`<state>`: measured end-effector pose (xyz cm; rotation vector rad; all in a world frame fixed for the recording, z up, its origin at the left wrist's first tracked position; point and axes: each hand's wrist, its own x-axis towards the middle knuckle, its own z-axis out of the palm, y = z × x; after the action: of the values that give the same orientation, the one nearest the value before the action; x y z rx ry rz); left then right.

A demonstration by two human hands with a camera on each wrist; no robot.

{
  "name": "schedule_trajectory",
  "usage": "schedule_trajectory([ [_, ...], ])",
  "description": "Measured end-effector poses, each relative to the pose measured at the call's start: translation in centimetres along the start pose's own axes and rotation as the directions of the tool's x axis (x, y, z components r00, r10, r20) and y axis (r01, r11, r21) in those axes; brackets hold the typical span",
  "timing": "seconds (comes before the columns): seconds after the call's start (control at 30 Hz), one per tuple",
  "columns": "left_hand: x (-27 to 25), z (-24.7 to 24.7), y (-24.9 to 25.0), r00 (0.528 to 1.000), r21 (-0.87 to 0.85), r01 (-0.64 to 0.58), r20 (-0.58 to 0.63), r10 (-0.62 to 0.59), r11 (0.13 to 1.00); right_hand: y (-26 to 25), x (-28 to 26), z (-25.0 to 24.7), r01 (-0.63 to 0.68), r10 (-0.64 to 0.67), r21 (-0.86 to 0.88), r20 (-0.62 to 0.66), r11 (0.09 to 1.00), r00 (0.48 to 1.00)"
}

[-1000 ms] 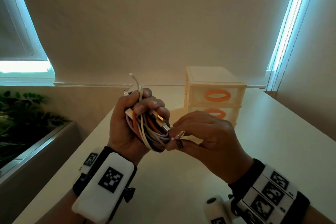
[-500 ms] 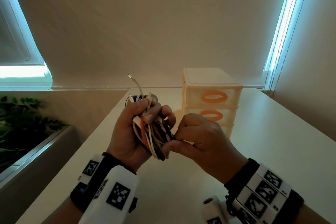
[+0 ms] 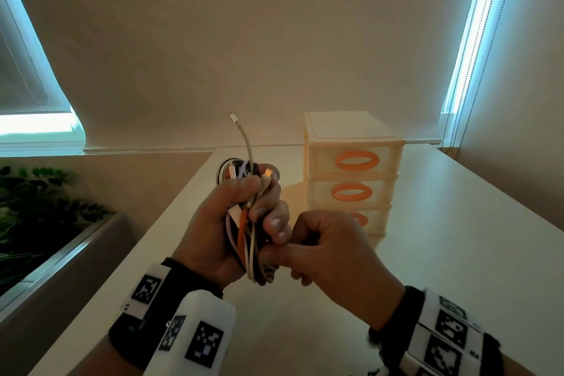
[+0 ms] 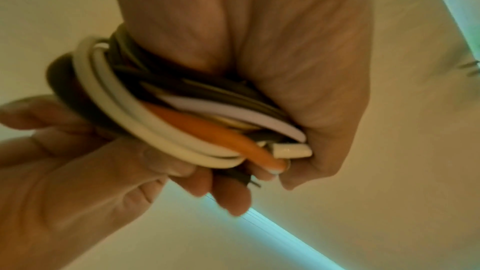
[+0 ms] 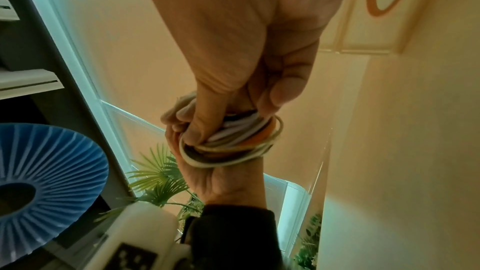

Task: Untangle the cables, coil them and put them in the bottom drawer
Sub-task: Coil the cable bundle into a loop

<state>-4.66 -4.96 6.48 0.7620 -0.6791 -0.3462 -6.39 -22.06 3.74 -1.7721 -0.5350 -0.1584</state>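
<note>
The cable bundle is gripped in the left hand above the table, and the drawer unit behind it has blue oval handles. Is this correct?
Not quite: the head view shows orange oval handles on the drawer unit, not blue. The left hand does grip the cable bundle above the table.

A pale table (image 3: 457, 253) carries a cream drawer unit (image 3: 351, 143) (3 drawers, orange oval handles) standing upright.

Materials and finish
Cables (image 3: 244, 235): smooth, semi-gloss plastic sheathing. Behind them, drawer unit (image 3: 351, 143): translucent cream plastic; table (image 3: 457, 238): matt white.
</note>
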Motion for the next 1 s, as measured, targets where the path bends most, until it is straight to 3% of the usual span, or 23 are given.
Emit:
schedule_trajectory([
  [0.27,0.2,0.2,-0.7,0.999,-0.168,-0.001,0.050,0.010,0.986,-0.2,-0.6,-0.2,0.134,-0.134,-0.103,0.004,0.986,0.991],
  [0.33,0.2,0.2,-1.1,0.998,-0.203,0.023,0.057,-0.011,0.979,0.0,-0.4,-0.9,0.205,-0.215,-0.138,-0.063,0.969,0.975],
  [0.4,0.2,0.3,-1.8,0.996,-0.241,0.069,0.070,-0.054,0.968,-0.3,0.0,-1.7,0.342,-0.367,-0.214,-0.091,0.915,0.926],
  [0.5,0.1,0.8,-3.1,0.985,-0.236,0.159,0.098,-0.140,0.958,-1.7,0.8,-3.2,0.531,-0.550,-0.316,0.033,0.786,0.834],
  [0.63,-0.2,1.9,-4.3,0.951,-0.170,0.236,0.242,-0.192,0.957,-4.0,3.2,-4.9,0.592,-0.521,-0.377,0.279,0.712,0.806],
  [0.67,-0.3,2.2,-4.4,0.945,-0.164,0.238,0.266,-0.190,0.957,-4.1,3.7,-5.1,0.580,-0.473,-0.382,0.342,0.719,0.812],
  [0.73,-0.3,2.6,-4.3,0.945,-0.178,0.226,0.280,-0.170,0.958,-3.8,4.0,-5.0,0.503,-0.383,-0.243,0.409,0.830,0.829],
  [0.83,-0.4,2.7,-3.7,0.963,-0.211,0.176,0.239,-0.124,0.961,-3.3,2.9,-3.8,0.263,-0.255,0.028,0.359,0.964,0.898],
  [0.93,-0.4,2.5,-3.2,0.978,-0.262,0.140,0.185,-0.093,0.955,-2.5,2.0,-1.5,0.044,-0.128,0.307,0.257,0.951,0.958],
  [1.0,-0.4,2.4,-3.3,0.981,-0.272,0.132,0.171,-0.087,0.953,-2.1,1.9,-0.3,0.027,-0.095,0.364,0.170,0.931,0.981],
])
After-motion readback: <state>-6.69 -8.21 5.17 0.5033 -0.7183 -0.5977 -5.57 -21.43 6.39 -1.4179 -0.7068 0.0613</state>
